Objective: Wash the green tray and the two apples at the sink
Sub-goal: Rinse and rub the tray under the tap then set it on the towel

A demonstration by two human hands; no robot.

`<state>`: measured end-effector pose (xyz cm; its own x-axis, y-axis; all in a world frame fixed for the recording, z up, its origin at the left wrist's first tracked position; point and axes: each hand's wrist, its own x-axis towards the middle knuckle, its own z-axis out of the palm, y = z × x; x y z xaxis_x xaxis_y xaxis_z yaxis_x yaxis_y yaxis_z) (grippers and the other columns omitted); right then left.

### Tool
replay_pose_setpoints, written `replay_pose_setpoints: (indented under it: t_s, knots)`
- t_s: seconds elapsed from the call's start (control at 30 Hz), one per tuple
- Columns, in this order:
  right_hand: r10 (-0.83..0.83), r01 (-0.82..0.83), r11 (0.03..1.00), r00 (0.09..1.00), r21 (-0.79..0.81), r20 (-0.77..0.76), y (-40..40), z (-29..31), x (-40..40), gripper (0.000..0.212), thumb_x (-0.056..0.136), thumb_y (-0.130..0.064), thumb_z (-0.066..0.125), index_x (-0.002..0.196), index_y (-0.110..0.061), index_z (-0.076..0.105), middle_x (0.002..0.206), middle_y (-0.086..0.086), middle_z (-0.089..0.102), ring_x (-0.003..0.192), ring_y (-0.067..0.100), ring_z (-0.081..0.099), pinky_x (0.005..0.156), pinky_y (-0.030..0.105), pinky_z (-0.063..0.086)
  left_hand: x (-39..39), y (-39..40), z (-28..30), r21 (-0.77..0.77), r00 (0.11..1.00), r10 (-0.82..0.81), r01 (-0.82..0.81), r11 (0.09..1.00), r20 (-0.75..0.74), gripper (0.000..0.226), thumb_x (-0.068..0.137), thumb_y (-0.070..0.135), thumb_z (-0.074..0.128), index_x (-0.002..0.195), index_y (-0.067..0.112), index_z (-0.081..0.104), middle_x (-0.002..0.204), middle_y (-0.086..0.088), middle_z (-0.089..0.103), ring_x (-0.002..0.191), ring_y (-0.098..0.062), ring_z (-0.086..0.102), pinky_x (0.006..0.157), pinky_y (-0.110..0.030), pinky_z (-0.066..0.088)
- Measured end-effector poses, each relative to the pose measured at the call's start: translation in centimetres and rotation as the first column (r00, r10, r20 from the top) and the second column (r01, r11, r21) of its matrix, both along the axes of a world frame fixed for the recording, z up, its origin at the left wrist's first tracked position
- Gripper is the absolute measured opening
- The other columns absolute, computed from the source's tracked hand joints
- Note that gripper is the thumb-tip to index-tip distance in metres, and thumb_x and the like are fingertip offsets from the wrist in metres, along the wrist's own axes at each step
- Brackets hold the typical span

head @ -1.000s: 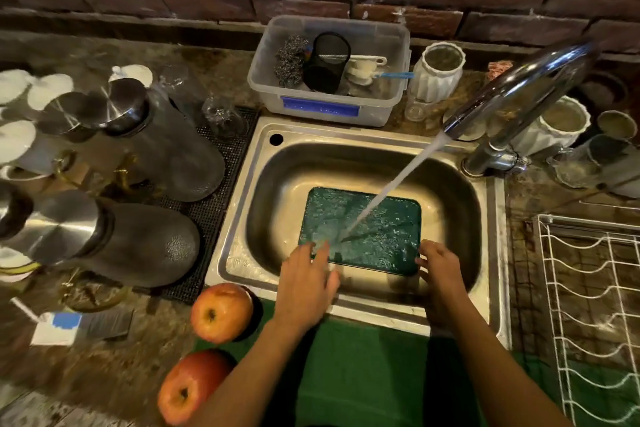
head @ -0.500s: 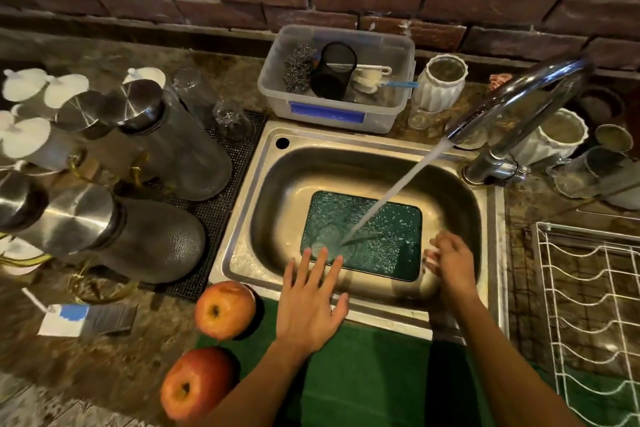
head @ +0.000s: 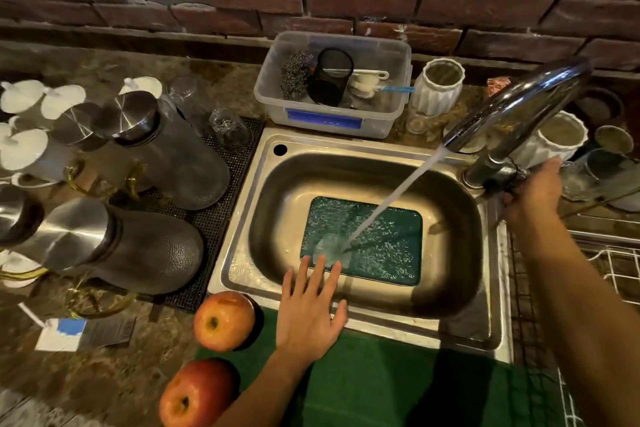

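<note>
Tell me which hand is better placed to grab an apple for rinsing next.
Left, probably. The left hand hangs open over the sink's front rim, right beside the nearer apple. The right hand is across the basin at the tap's base.

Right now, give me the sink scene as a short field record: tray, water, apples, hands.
tray: green tray lies flat on the bottom of the sink
water: running from the tap, landing on the tray's near left part
apples: two, on the counter left of the sink, near apple and far apple, neither in the water
left hand: open, fingers spread over the sink's front rim, holding nothing
right hand: at the tap base; grip unclear
</note>
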<state>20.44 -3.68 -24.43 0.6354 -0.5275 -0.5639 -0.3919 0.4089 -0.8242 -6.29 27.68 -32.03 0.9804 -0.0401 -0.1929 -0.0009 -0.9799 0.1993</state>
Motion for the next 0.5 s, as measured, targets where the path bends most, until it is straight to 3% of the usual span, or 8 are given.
replay_pose_setpoints:
  t_s: [0.03,0.1,0.23,0.5]
  knots:
    - [0.000,0.000,0.999,1.000,0.043,-0.006,0.0,0.2,0.0,0.054,0.100,-0.056,0.035,0.138,-0.023,0.054,0.127,-0.003,0.067,0.109,0.016,0.067,0.071,0.024,0.054,0.0,0.0,0.0,-0.001,1.000,0.000,0.000,1.000,0.002,0.070,0.092,0.053,0.046,0.156,0.028,0.030,0.163,-0.006,0.029,0.150,-0.033,0.022,0.118,-0.057,0.023]
    - [0.002,-0.002,0.997,1.000,0.081,-0.009,0.1,0.5,-0.2,0.056,0.100,-0.058,0.033,0.142,-0.025,0.049,0.136,-0.004,0.063,0.116,0.015,0.064,0.088,0.029,0.055,0.0,0.0,-0.1,-0.008,1.000,0.002,-0.002,1.000,0.006,0.071,0.091,0.053,0.047,0.155,0.028,0.030,0.163,-0.005,0.029,0.150,-0.033,0.023,0.118,-0.056,0.023]
    - [0.019,-0.025,0.989,0.999,0.149,0.045,0.1,0.6,-0.6,0.060,0.101,-0.059,0.028,0.148,-0.024,0.043,0.146,-0.002,0.055,0.127,0.017,0.057,0.111,0.036,0.042,-0.1,0.0,0.0,-0.010,1.000,0.004,-0.004,1.000,0.014,0.072,0.090,0.052,0.048,0.155,0.028,0.030,0.162,-0.005,0.030,0.150,-0.032,0.023,0.118,-0.056,0.024]
    - [0.007,-0.013,0.986,0.999,0.164,0.038,0.0,0.8,-0.9,0.065,0.100,-0.063,0.025,0.150,-0.023,0.039,0.149,0.000,0.052,0.131,0.018,0.054,0.114,0.036,0.038,0.0,-0.1,0.1,-0.010,1.000,0.006,-0.006,1.000,0.011,0.072,0.089,0.051,0.049,0.155,0.027,0.031,0.162,-0.007,0.031,0.150,-0.032,0.023,0.117,-0.057,0.025]
